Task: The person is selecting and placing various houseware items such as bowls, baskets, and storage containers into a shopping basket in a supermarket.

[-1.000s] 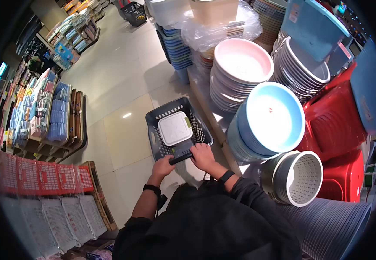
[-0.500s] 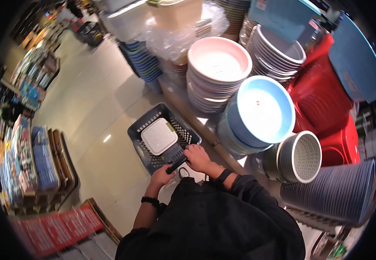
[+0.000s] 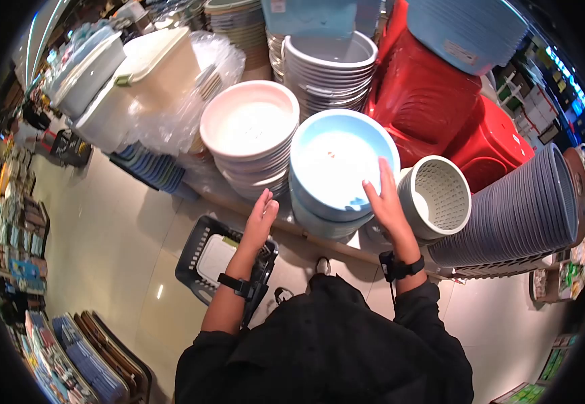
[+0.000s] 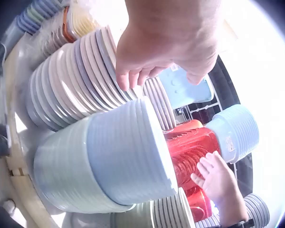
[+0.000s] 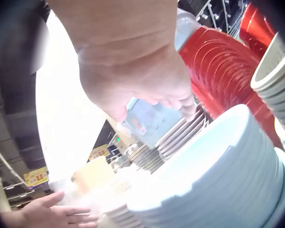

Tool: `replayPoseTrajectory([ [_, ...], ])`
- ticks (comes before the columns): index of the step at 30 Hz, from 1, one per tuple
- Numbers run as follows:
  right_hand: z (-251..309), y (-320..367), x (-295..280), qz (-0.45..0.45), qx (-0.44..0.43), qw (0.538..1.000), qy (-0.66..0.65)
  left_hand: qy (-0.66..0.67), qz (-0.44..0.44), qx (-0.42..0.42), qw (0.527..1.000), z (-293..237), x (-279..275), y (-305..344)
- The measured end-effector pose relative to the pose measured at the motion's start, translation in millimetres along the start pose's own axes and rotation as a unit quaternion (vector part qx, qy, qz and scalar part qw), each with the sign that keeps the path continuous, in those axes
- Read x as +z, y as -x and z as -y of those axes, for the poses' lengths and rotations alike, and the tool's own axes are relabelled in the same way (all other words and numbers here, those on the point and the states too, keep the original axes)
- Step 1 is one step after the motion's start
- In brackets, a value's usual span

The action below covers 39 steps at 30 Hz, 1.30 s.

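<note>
A stack of round blue basins (image 3: 339, 155) stands in front of me, its white-lit inside facing up. My left hand (image 3: 260, 219) is held up at the stack's near left, fingers straight and holding nothing. On the other side, my right hand (image 3: 388, 202) has its fingers spread and overlaps the right rim in the head view. The left wrist view shows the blue stack (image 4: 128, 152) from the side, below and between both hands. Left of it stands a stack of pink basins (image 3: 248, 121). A dark shopping basket (image 3: 186, 264) holds a white-lidded box (image 3: 213, 259), partly behind my left forearm.
Pale perforated baskets (image 3: 444, 195) and a long stack of grey-blue bins (image 3: 508, 209) lie to the right. Red plastic stools (image 3: 427, 87) and grey basins (image 3: 329, 60) rise behind. Plastic-wrapped tubs (image 3: 164, 74) stand at the left. Tiled floor (image 3: 131, 222) runs along the display.
Both hands have let go of the basket handle and risen to either side of the blue basins. My view has turned right toward the display, and the basket now sits lower left.
</note>
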State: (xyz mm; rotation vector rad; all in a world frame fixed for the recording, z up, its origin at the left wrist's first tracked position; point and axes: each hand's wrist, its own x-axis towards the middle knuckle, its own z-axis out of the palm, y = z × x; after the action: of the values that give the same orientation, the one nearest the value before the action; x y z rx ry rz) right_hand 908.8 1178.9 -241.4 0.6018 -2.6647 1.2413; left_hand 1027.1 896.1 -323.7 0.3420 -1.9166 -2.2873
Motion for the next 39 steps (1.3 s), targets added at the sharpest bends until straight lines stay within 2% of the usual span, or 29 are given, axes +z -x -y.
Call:
replayPoseTrajectory([
  [1,-23.2,-11.9,-7.9,-0.054,-0.02,0.997,0.057,0.025,-0.006,0.013,1.0,0.7,9.6,-14.7],
  [4,-74.6,-45.0,-24.2,-0.045,0.054,0.997,0.032,-0.033,-0.016,-0.028,0.999,-0.1,28.0,-53.4],
  [7,-97.8,-72.2,-30.1,-0.029,0.085,0.995,0.052,-0.026,-0.027,-0.011,0.999,4.3,47.5,-88.6],
  [9,-105.7,-87.4,-32.7,0.029,0.116,0.991,0.062,-0.038,-0.039,-0.024,0.998,4.5,52.1,-105.9],
  [11,-112.3,-97.9,-32.1,0.035,0.115,0.99,0.078,-0.049,-0.055,-0.04,0.996,7.1,56.0,-116.2],
  [13,-119.9,-103.8,-30.4,0.114,0.18,0.977,0.033,-0.02,-0.007,-0.025,0.999,-3.0,68.7,-117.3],
  [14,-122.4,-104.2,-24.6,0.11,0.181,0.975,0.058,-0.024,-0.007,-0.026,0.999,1.7,66.8,-121.2],
  [15,-126.3,-105.3,-17.5,0.109,0.184,0.975,0.057,-0.024,-0.047,-0.032,0.998,11.8,63.4,-128.3],
  [16,-129.2,-103.2,-9.2,0.074,0.176,0.98,0.062,-0.025,-0.084,-0.039,0.995,14.2,63.0,-131.8],
  [19,-137.8,-90.4,9.1,-0.037,0.174,0.984,0.017,-0.035,-0.065,-0.051,0.996,5.9,72.9,-139.5],
  [20,-142.3,-86.7,14.0,-0.055,0.19,0.98,-0.014,-0.05,-0.097,-0.042,0.993,0.4,81.9,-138.3],
  [21,-142.6,-82.2,16.2,-0.075,0.206,0.975,-0.043,-0.012,-0.07,-0.028,0.997,6.4,77.9,-144.2],
  [23,-139.2,-76.0,13.7,-0.079,0.263,0.953,-0.128,0.039,-0.059,-0.037,0.997,9.5,73.0,-149.4],
  [27,-145.7,-72.3,17.0,-0.103,0.266,0.924,-0.253,0.067,-0.054,-0.029,0.996,8.3,80.2,-147.4],
  [29,-140.1,-71.4,14.1,-0.108,0.263,0.923,-0.258,0.07,-0.083,-0.022,0.994,11.9,79.6,-150.3],
  [33,-137.4,-69.6,15.7,-0.122,0.269,0.91,-0.29,0.101,-0.081,-0.02,0.991,-4.7,85.2,-144.4],
  [35,-127.3,-67.8,12.9,-0.147,0.265,0.908,-0.291,0.107,-0.054,0.014,0.993,-14.2,86.1,-144.2],
  [39,-107.8,-68.9,-0.5,-0.157,0.269,0.863,-0.398,0.116,-0.062,0.046,0.99,-39.2,91.1,-138.9],
])
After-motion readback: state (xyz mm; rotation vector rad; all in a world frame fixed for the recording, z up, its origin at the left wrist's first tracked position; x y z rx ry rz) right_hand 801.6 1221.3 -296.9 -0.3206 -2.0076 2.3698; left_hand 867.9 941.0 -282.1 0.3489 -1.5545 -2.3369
